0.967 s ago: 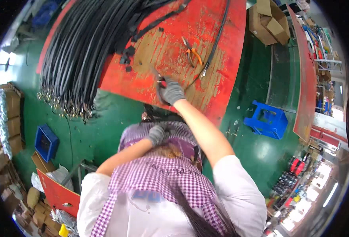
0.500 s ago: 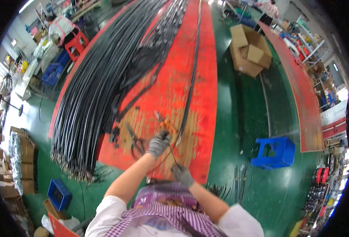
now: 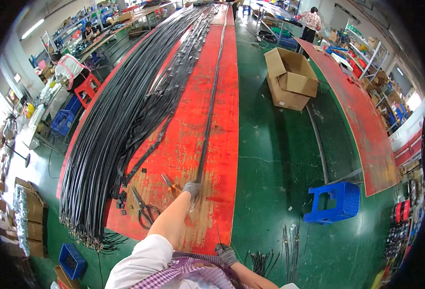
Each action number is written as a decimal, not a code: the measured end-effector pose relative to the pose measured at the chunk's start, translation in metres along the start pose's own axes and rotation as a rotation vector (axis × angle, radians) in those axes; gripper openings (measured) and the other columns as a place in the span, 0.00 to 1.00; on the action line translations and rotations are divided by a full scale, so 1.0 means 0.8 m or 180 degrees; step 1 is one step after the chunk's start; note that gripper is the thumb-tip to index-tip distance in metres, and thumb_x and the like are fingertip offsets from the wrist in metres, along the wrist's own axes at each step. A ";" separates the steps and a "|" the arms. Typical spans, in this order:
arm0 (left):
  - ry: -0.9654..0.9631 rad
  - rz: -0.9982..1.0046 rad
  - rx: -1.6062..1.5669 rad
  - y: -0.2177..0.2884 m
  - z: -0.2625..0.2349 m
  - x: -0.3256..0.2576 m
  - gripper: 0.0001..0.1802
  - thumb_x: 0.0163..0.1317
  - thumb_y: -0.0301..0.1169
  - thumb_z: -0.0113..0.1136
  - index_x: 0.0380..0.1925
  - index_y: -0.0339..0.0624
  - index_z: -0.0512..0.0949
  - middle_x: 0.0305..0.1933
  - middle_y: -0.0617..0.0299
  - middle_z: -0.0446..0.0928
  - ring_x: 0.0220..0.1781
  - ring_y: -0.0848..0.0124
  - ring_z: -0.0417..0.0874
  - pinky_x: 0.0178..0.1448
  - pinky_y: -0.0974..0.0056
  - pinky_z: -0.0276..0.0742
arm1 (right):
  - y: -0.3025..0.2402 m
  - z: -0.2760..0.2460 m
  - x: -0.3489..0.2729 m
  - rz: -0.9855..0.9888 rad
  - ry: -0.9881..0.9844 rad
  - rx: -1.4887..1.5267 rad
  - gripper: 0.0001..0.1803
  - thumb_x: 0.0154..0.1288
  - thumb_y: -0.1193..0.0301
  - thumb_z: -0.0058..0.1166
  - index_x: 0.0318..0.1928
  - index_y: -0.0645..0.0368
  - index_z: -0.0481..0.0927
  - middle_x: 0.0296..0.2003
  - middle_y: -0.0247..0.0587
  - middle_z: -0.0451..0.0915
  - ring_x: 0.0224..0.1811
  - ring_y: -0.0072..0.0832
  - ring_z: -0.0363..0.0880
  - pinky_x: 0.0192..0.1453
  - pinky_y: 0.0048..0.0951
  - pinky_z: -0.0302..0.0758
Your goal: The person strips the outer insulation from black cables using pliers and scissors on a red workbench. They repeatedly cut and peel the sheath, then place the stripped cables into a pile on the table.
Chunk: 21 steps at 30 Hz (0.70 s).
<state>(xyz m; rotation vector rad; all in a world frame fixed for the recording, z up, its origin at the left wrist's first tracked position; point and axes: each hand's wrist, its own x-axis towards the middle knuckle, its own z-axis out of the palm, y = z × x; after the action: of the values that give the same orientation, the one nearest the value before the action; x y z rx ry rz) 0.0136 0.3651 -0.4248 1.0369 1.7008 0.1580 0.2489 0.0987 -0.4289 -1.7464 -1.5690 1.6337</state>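
A long black cable bundle (image 3: 207, 137) runs up the right side of the red table, its frayed-looking end toward me. My left hand (image 3: 192, 189), in a grey glove, is closed around it near that end. Close by the table's near edge, my gloved right hand (image 3: 227, 254) is closed on a thin dark wire (image 3: 218, 234) that stands up from the fingers. Pliers with orange handles (image 3: 172, 186) lie just left of my left hand. Black-handled scissors (image 3: 145, 210) rest farther left, next to small black pieces (image 3: 120, 199).
Many black cables (image 3: 111, 125) cover the left of the red table (image 3: 224, 164). On the green floor to the right stand an open cardboard box (image 3: 292, 84) and a blue stool (image 3: 335, 202). Loose dark wires (image 3: 262, 264) hang near my right arm. Other people work farther off.
My view has shifted. My left hand has moved from beside the pliers to the cable bundle. My right hand has drawn back toward me, farther from the left. Pliers and scissors lie as before.
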 end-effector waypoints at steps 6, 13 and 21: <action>-0.0845 -0.0417 -0.3180 -0.033 0.012 -0.037 0.10 0.56 0.36 0.51 0.32 0.42 0.71 0.21 0.61 0.71 0.18 0.69 0.71 0.21 0.64 0.68 | 0.025 0.007 0.063 -0.0087 0.0512 -0.0787 0.21 0.59 0.55 0.34 0.27 0.56 0.76 0.20 0.44 0.76 0.26 0.38 0.75 0.32 0.36 0.70; 0.0160 -0.0378 -0.2434 -0.054 0.045 -0.052 0.10 0.57 0.37 0.49 0.30 0.41 0.71 0.19 0.64 0.70 0.17 0.72 0.68 0.19 0.65 0.65 | 0.034 0.003 0.071 -0.0797 0.0895 -0.1313 0.20 0.60 0.58 0.33 0.25 0.56 0.75 0.20 0.45 0.75 0.24 0.41 0.74 0.31 0.39 0.70; 0.0256 -0.0265 -0.2359 -0.050 0.046 -0.053 0.10 0.56 0.37 0.49 0.31 0.43 0.71 0.18 0.65 0.69 0.16 0.73 0.67 0.17 0.66 0.62 | 0.035 0.004 0.072 -0.0802 0.0995 -0.1621 0.19 0.60 0.57 0.33 0.25 0.55 0.74 0.21 0.45 0.75 0.24 0.43 0.74 0.29 0.40 0.69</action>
<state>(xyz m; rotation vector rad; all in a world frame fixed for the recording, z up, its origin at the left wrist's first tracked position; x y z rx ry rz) 0.0234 0.2970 -0.4319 0.4080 1.5558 0.7220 0.2466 0.1337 -0.4823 -1.8189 -2.0557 0.8402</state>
